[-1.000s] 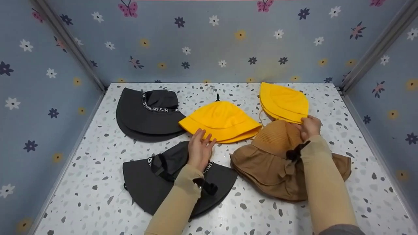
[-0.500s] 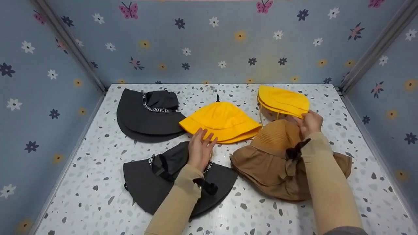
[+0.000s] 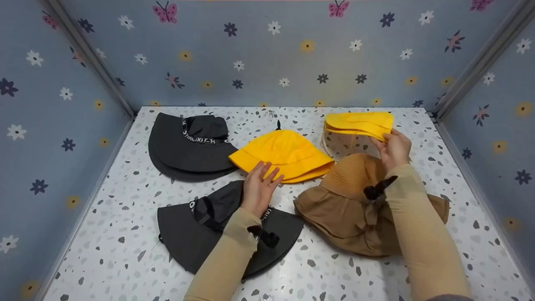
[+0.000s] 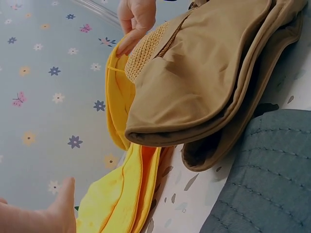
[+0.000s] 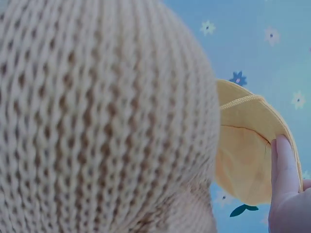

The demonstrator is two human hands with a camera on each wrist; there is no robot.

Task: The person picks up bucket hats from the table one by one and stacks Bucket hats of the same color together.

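Observation:
At the back right my right hand (image 3: 395, 149) pinches the near brim edge of a yellow bucket hat (image 3: 359, 122), lifted and tilted so that it looks flattened. In the right wrist view, fingers (image 5: 286, 170) lie inside the brim and the hat's inner side (image 5: 245, 160) shows, with a cord across it. My left hand (image 3: 260, 190), fingers fairly straight, is at the front brim of a second yellow bucket hat (image 3: 288, 148) in the middle; whether it touches is unclear. Below the right hand lies a brown sun hat (image 3: 342, 221) with a knitted crown (image 5: 107, 111).
A black wide-brimmed hat (image 3: 184, 234) lies under my left forearm. Another folded black hat (image 3: 188, 161) with a lettered band is at the back left. All lie on a speckled white tabletop (image 3: 104, 242), walled by flower-patterned panels (image 3: 267, 50).
My right hand has raised the near brim of the back-right yellow hat and shifted it slightly left, tipping it so its crown shows less. The left hand has barely moved.

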